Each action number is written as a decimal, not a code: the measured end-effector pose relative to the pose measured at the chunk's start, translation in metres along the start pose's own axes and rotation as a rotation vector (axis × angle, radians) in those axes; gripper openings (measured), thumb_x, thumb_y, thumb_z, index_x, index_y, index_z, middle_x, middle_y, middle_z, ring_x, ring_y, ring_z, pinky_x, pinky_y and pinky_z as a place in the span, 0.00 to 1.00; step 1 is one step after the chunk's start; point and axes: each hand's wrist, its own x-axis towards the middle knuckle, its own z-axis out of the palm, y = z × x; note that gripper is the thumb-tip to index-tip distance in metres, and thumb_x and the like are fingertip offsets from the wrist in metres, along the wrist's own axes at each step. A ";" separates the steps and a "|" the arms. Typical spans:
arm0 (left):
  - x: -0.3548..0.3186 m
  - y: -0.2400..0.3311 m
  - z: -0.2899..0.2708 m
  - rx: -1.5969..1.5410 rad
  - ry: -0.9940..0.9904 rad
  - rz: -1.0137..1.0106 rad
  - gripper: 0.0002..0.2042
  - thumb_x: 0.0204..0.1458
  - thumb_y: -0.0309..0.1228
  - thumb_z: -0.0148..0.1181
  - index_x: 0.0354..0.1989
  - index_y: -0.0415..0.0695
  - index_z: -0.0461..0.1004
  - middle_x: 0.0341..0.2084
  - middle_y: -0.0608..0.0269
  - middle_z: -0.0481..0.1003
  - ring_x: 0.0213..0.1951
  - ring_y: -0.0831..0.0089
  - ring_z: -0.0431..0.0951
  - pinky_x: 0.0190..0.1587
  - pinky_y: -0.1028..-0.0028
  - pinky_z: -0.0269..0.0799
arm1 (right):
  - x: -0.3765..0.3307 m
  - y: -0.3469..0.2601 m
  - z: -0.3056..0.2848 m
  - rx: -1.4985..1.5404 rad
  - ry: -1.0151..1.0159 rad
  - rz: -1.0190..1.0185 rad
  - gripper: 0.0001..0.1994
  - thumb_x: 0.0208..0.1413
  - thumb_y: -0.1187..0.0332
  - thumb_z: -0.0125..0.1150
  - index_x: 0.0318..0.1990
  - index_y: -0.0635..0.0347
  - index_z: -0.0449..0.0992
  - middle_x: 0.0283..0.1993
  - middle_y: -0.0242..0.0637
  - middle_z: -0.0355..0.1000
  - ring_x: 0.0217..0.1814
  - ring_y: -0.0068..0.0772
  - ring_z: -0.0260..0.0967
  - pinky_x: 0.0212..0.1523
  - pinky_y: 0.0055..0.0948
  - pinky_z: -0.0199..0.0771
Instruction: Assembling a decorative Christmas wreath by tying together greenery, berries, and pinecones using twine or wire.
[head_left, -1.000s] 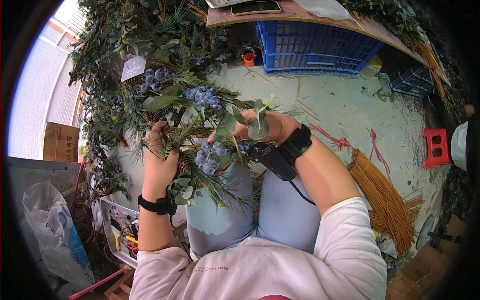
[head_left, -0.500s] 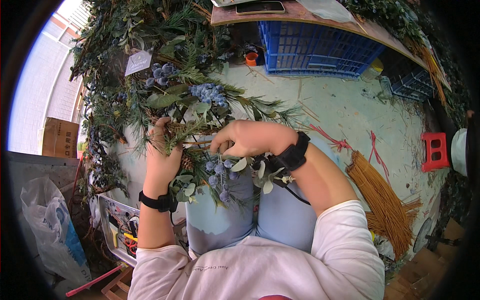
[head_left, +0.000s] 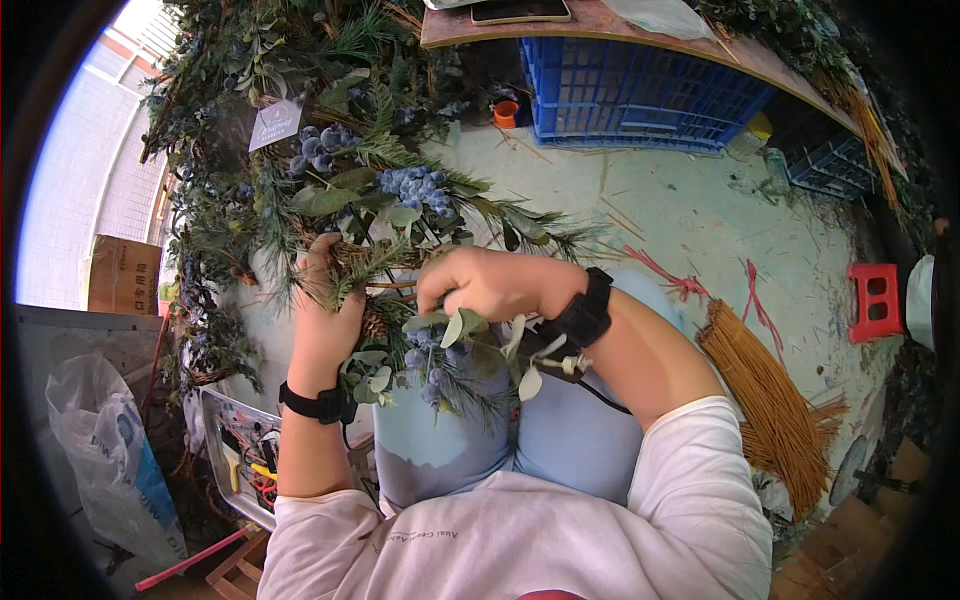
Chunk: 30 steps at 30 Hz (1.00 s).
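An artificial wreath (head_left: pixel 376 266) of twigs, pine needles, green leaves and blue berries lies over my knees. My left hand (head_left: pixel 328 310) is closed around the twig ring at its left side, partly covered by a fern-like sprig (head_left: pixel 372 268). My right hand (head_left: pixel 490 285) is curled shut at the ring's near right part. From under its fingers hangs a leafy sprig (head_left: pixel 478 352) with pale green leaves; its stem is hidden in the fist. Blue berries (head_left: pixel 432 375) and a pine cone (head_left: pixel 376 320) show between the hands. Farther out sits a cluster of blue berries (head_left: pixel 415 188).
More greenery (head_left: pixel 215 160) is heaped at the left. A wooden tabletop (head_left: pixel 640 45) stands over a blue crate (head_left: pixel 630 100) at the far side. Brown stems (head_left: pixel 765 405) lie bundled at the right, near a red stool (head_left: pixel 872 302). A metal tray (head_left: pixel 225 455) with tools is at the left.
My right hand has curled tighter and turned slightly. The leafy sprig beneath it has shifted, now covering part of the blue berries. My left hand stays put.
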 end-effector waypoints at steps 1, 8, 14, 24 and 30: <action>0.000 0.000 0.000 -0.009 -0.008 -0.015 0.26 0.38 0.18 0.52 0.51 0.42 0.60 0.36 0.54 0.65 0.40 0.60 0.68 0.44 0.67 0.63 | 0.003 0.004 0.000 0.100 0.010 0.119 0.12 0.38 0.71 0.52 0.32 0.65 0.75 0.30 0.44 0.72 0.36 0.37 0.68 0.38 0.28 0.66; 0.000 -0.006 0.001 -0.035 -0.004 -0.011 0.26 0.38 0.19 0.53 0.51 0.43 0.60 0.36 0.54 0.65 0.40 0.59 0.68 0.44 0.67 0.63 | 0.006 -0.014 0.008 -0.124 0.027 0.112 0.13 0.38 0.66 0.50 0.30 0.63 0.76 0.28 0.45 0.72 0.34 0.43 0.67 0.39 0.34 0.66; 0.001 -0.003 -0.002 -0.007 -0.013 -0.034 0.26 0.38 0.19 0.53 0.51 0.43 0.60 0.37 0.53 0.66 0.41 0.57 0.68 0.45 0.66 0.62 | -0.001 -0.012 0.002 -0.131 -0.016 0.030 0.13 0.40 0.71 0.49 0.35 0.65 0.74 0.33 0.44 0.70 0.40 0.42 0.66 0.42 0.33 0.65; 0.000 0.000 0.001 0.035 -0.003 -0.055 0.25 0.39 0.20 0.54 0.50 0.42 0.61 0.37 0.52 0.67 0.41 0.57 0.68 0.45 0.66 0.62 | -0.002 -0.013 -0.007 -0.135 -0.158 0.103 0.14 0.38 0.72 0.57 0.36 0.65 0.74 0.38 0.43 0.70 0.43 0.42 0.66 0.42 0.32 0.65; 0.003 -0.006 -0.002 0.011 0.002 -0.006 0.25 0.40 0.19 0.54 0.51 0.42 0.60 0.40 0.52 0.68 0.43 0.58 0.69 0.46 0.67 0.63 | -0.002 0.002 0.008 -0.342 0.035 -0.181 0.18 0.36 0.68 0.63 0.39 0.60 0.74 0.34 0.43 0.67 0.35 0.46 0.65 0.35 0.33 0.66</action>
